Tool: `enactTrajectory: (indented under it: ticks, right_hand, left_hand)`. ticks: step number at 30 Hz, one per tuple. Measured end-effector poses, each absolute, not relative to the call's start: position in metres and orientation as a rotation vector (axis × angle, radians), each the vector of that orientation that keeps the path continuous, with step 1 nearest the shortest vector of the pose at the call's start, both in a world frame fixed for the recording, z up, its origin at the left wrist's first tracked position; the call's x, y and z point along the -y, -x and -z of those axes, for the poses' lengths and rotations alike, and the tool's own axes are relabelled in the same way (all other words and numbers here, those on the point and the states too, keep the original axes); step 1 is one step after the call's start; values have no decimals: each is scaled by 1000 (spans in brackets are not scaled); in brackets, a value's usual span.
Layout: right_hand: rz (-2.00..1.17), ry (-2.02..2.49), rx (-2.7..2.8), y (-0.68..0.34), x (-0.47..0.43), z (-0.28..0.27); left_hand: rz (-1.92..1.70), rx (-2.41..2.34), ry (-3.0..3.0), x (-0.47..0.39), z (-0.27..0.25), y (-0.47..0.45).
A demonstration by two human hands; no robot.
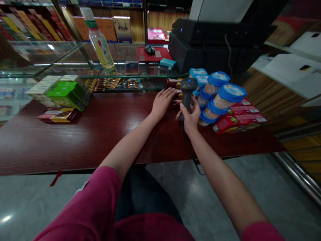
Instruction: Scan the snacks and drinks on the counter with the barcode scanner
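Scanner (187, 93) upright over the counter (120, 134), right hand's (192, 115) fingers clamped round its handle. Left hand (163, 102) beside it, fingers straight, close together; whether they touch the packets (173, 82) I cannot tell. Tubs (217, 98) stand just right.

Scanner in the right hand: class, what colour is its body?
The scanner is dark grey, as the head view shows.
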State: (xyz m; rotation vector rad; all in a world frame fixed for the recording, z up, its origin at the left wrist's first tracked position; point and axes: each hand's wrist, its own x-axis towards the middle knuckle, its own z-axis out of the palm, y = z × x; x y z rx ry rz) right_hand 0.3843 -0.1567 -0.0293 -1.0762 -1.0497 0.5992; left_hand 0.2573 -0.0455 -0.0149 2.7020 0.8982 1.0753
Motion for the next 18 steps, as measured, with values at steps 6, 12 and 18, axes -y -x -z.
enactTrajectory:
  ticks: [6, 12, 18]
  right_hand:
    - [-515, 1095, 1097, -382, 158, 24]
    - [-968, 978, 1162, -357, 177, 4]
    - [-1423, 846, 1281, -287, 163, -10]
  left_hand:
    - [-1253, -996, -2415, 59, 12, -153]
    - [-1224, -1214, -1864, 40, 16, -25]
    - [-1273, -1140, -1387, 28, 19, 19]
